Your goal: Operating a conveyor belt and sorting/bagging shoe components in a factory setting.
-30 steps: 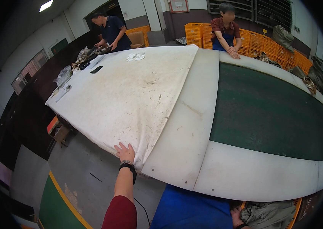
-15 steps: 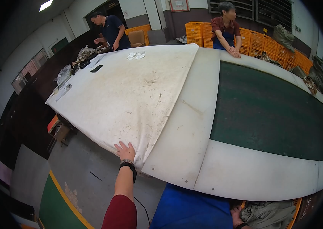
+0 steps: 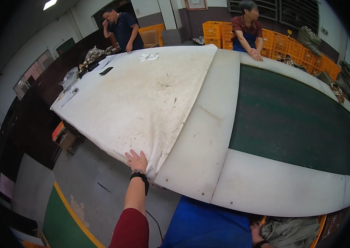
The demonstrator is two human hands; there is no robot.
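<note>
My left hand lies on the near edge of a white, stained cloth stretched over the table, its fingers spread and holding nothing. A dark band and a bracelet circle that wrist. Beside the cloth's folded corner runs a bare white board. Low at the right, my right hand hangs below the table edge, between my blue apron and a grey cloth in an orange crate. Its fingers are partly hidden, so their grip is unclear.
A green conveyor belt lies within white boards at the right. Two co-workers stand across the table. A black phone, white items and plastic bags rest on the cloth. Orange crates line the back wall.
At the far left, the co-worker has straightened up and raised one hand to the head. The view has shifted slightly; my left hand stays on the cloth.
</note>
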